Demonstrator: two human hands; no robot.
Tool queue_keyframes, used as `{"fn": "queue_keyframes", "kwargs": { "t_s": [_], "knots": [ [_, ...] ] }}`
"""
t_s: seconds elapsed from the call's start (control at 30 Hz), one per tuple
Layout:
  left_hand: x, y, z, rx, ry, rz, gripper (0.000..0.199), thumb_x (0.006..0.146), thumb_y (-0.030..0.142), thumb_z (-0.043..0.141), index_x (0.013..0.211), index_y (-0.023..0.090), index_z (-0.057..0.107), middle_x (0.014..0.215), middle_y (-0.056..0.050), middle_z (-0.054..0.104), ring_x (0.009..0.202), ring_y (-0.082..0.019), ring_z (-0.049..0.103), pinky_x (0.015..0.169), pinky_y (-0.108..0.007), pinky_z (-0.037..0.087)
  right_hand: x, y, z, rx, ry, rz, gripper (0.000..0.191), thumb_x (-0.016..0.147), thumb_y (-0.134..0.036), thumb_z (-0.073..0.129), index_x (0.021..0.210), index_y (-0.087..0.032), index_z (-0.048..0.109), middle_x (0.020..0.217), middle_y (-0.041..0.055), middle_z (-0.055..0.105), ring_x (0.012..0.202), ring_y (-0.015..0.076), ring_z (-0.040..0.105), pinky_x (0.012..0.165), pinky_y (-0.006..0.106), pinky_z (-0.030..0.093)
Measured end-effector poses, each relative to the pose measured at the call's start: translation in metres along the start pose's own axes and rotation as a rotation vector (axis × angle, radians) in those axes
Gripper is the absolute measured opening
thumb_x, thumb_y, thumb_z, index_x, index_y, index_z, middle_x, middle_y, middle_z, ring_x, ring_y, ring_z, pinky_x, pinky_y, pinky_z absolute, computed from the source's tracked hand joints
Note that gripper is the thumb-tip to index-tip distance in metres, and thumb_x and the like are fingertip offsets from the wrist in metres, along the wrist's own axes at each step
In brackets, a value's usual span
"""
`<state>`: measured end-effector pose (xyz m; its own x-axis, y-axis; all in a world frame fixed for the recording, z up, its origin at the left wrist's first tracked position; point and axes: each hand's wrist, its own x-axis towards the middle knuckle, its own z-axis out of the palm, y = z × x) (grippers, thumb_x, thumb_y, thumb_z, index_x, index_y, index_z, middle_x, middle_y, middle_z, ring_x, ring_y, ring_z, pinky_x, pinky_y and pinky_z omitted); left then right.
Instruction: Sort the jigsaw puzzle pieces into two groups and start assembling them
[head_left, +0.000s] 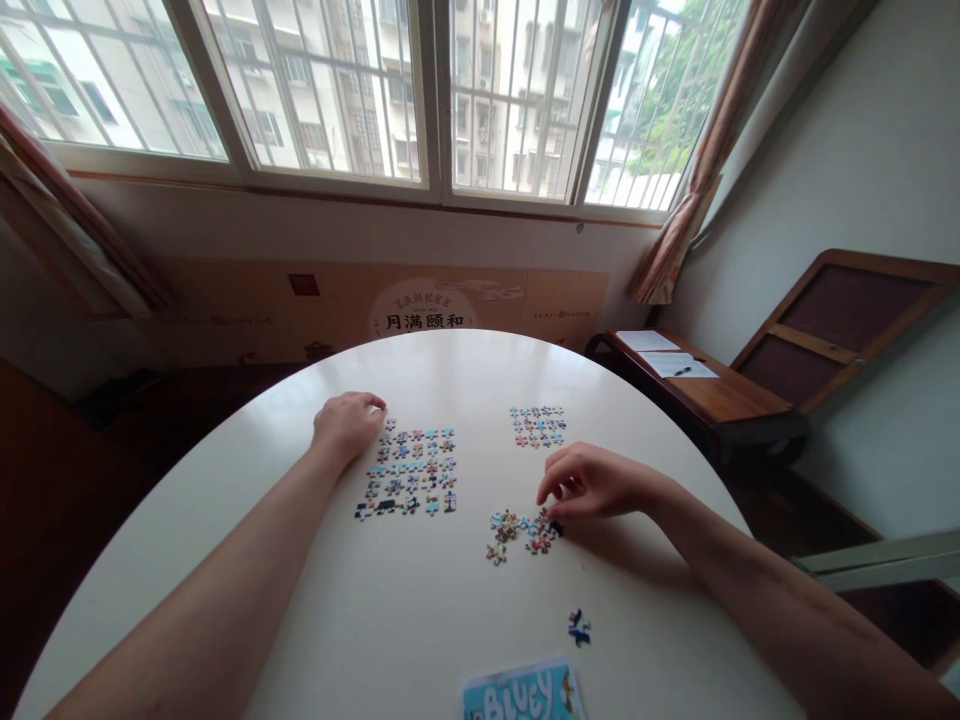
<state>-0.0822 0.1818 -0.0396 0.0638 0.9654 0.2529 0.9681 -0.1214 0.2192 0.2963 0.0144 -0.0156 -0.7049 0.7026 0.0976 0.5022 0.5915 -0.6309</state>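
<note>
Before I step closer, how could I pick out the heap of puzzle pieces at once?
Look for the round white table before the barred window. On it, by the person's right hand, sits the heap of puzzle pieces. They lie jumbled and crowded together, unlike the spaced rows of pieces farther off.

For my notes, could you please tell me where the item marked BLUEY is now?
The item marked BLUEY lies on the table at the head view's bottom edge, just right of centre, below the loose dark puzzle pieces.
</note>
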Motion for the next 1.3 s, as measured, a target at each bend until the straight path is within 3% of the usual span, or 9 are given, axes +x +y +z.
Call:
{"fn": "queue_keyframes", "kwargs": {
  "t_s": [0.1, 0.3, 1.1, 1.3],
  "knots": [
    [0.0, 0.0, 0.0, -0.001, -0.002, 0.003, 0.034, 0.082, 0.035, 0.051, 0.101, 0.026, 0.078, 0.12, -0.007, 0.072, 0.113, -0.031, 0.063, 0.099, -0.042, 0.05, 0.0, -0.002, -0.002, 0.015, -0.076, -0.011, 0.026, 0.084, -0.039, 0.077, 0.101, -0.019, 0.078, 0.073, -0.0011, 0.062, 0.063, 0.0102, 0.058, 0.063, 0.023, 0.046],
    [0.0, 0.0, 0.001, -0.005, -0.001, -0.001, 0.032, 0.082, 0.035, 0.053, 0.1, 0.026, 0.078, 0.12, -0.007, 0.071, 0.112, -0.032, 0.063, 0.099, -0.043, 0.051, 0.0, -0.006, -0.004, -0.013, -0.104, 0.007, 0.024, 0.086, -0.038, 0.076, 0.102, -0.02, 0.078, 0.074, -0.0011, 0.063, 0.064, 0.0105, 0.057, 0.064, 0.023, 0.045],
    [0.0, -0.001, 0.004, 0.011, 0.001, 0.003, 0.032, 0.082, 0.035, 0.053, 0.1, 0.027, 0.078, 0.12, -0.006, 0.071, 0.112, -0.031, 0.062, 0.098, -0.042, 0.05, 0.002, -0.012, 0.0, -0.034, -0.09, -0.001, 0.01, 0.087, -0.027, 0.072, 0.094, -0.02, 0.076, 0.072, -0.0017, 0.062, 0.063, 0.0103, 0.056, 0.063, 0.022, 0.045],
    [-0.001, 0.0, 0.001, 0.004, -0.006, 0.008, 0.032, 0.083, 0.034, 0.052, 0.101, 0.026, 0.077, 0.12, -0.006, 0.071, 0.113, -0.032, 0.062, 0.1, -0.043, 0.049, 0.002, -0.014, 0.001, -0.022, -0.099, 0.017, 0.025, 0.087, -0.023, 0.07, 0.111, -0.021, 0.075, 0.076, -0.0008, 0.065, 0.066, 0.011, 0.059, 0.065, 0.023, 0.047]
  ]
}}
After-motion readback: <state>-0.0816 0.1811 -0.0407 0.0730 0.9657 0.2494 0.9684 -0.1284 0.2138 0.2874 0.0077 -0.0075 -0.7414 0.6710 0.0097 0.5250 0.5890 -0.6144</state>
